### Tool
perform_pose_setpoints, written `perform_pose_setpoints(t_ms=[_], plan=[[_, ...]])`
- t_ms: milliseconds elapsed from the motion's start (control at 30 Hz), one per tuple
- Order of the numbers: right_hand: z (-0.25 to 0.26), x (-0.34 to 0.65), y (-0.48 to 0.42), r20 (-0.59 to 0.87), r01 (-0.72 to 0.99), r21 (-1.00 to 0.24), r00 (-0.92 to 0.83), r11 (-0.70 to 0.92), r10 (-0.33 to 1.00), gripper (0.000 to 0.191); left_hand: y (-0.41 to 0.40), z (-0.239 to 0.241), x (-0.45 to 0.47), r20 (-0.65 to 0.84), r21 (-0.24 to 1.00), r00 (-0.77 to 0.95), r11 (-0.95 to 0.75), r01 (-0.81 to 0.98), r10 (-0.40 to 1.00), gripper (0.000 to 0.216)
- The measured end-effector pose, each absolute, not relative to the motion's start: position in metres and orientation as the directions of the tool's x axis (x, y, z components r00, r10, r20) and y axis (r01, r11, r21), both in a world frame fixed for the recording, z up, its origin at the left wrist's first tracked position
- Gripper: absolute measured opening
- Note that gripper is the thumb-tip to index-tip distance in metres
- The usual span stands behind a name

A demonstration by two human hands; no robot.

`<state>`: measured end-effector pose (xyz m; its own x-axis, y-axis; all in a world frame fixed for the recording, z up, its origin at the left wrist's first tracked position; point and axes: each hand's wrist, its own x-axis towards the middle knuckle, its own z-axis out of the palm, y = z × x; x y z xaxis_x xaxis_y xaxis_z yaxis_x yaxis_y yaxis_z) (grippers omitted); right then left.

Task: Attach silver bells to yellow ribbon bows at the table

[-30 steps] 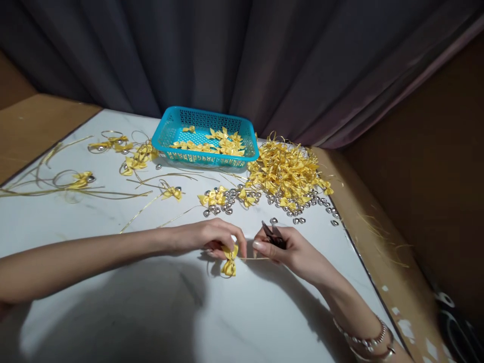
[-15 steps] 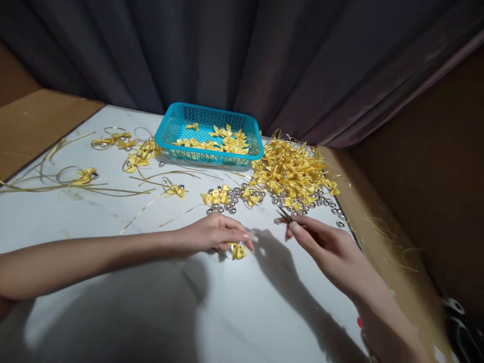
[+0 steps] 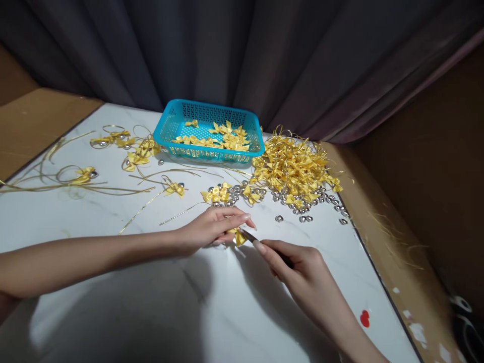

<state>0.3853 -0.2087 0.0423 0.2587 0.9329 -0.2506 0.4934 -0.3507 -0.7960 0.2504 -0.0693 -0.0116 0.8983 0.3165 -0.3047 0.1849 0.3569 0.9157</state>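
Note:
My left hand (image 3: 212, 227) lies on the white table (image 3: 189, 302) with its fingers pinched on a small yellow ribbon bow (image 3: 239, 236). My right hand (image 3: 298, 267) is closed around a thin dark metal tool (image 3: 251, 237), perhaps small scissors or tweezers. The tool's tip touches the bow just right of my left fingertips. Most of the tool is hidden inside my right hand.
A blue plastic basket (image 3: 212, 132) with several yellow bows stands at the back. A heap of yellow bows with gold wire (image 3: 293, 166) and scattered silver beads (image 3: 302, 209) lie to its right. Gold wires and wired bows (image 3: 83, 176) spread at left. A red heart (image 3: 364, 318) lies near the right edge.
My right hand swung out toward the beads, then came back with the tool to the bow. My left hand shifted a little up the table, keeping hold of the bow.

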Motion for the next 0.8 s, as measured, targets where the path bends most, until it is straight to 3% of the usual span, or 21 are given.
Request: perform_pose_setpoints(t_ms=[800], plan=[[0.0364,0.3855,-0.1986,-0.282,0.428,-0.829,0.234,-0.359,0.930,0.038,-0.0687,-0.0120,0.2508,-0.331,0.888,0.906,0.411,0.205,0.264,0.030]])
